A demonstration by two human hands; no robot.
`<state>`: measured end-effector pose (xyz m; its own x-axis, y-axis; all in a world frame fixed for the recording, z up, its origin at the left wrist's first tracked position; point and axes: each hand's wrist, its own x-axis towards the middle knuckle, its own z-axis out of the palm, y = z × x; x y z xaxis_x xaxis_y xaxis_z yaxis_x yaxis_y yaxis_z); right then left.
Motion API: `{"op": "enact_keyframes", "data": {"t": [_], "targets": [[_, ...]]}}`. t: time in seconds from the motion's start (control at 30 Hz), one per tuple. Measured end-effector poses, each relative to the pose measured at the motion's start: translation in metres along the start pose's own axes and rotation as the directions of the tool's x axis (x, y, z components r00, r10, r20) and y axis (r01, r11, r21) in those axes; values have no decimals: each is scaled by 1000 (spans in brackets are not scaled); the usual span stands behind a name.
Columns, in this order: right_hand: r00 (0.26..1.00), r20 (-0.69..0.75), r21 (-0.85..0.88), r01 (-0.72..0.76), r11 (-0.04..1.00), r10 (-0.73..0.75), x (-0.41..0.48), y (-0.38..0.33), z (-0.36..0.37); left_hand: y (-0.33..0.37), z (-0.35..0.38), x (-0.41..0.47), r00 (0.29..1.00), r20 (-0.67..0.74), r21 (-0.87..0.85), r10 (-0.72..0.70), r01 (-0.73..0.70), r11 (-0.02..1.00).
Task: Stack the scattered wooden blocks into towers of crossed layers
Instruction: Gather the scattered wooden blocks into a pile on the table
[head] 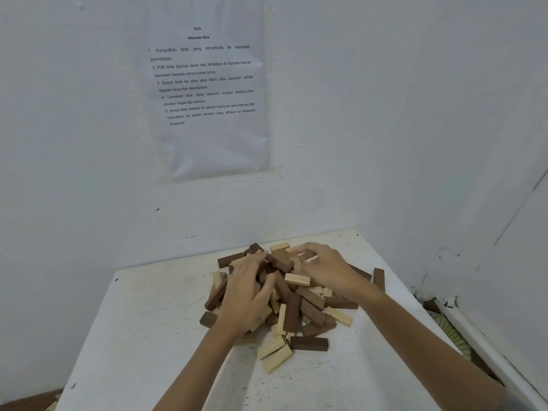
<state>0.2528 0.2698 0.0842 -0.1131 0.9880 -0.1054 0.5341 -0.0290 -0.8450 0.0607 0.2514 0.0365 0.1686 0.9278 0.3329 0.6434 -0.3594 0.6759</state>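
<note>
A loose heap of dark brown and pale wooden blocks [299, 304] lies in the middle of a white table [142, 336]. My left hand [247, 295] rests on the heap's left side, fingers spread and bent over the blocks. My right hand [323, 266] lies on the heap's far right side, its fingers curved over the top blocks. Whether either hand grips a single block cannot be told. A dark block [309, 343] and two pale blocks [274, 353] lie at the heap's near edge. No block stands stacked.
The table sits in a corner, with white walls behind and to the right. A printed instruction sheet [207, 84] hangs on the back wall. One dark block [378, 278] lies apart near the table's right edge. Bare tabletop spreads to the left and front.
</note>
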Motion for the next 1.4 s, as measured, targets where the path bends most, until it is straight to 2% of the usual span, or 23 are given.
{"op": "enact_keyframes", "data": {"t": [0.1,0.23,0.33,0.43,0.6,0.73,0.9,1.1,1.4], "targets": [[991,-77,-50,-112,992,108,1,27,-33,19,13,-1,983,54,132,173,-179,975],[973,-123,-343,-227,911,196,4,76,-70,46,39,-1,913,322,228,249,-330,916],[954,62,-537,-215,816,292,5,96,-83,58,63,3,834,520,301,186,-383,873],[943,188,-649,-92,755,276,9,109,-85,66,84,7,801,581,355,142,-407,842],[946,243,-648,-6,761,214,16,103,-84,78,109,18,751,660,499,-31,-408,765],[935,301,-650,58,757,188,20,102,-78,80,112,26,751,656,532,-74,-390,752],[964,258,-601,108,792,65,17,118,-82,79,108,30,746,663,493,-69,-366,789],[977,211,-589,92,803,42,12,129,-83,80,110,33,720,694,449,-3,-429,784],[997,67,-567,19,824,23,3,141,-83,88,111,29,693,721,511,-14,-518,686]]}}
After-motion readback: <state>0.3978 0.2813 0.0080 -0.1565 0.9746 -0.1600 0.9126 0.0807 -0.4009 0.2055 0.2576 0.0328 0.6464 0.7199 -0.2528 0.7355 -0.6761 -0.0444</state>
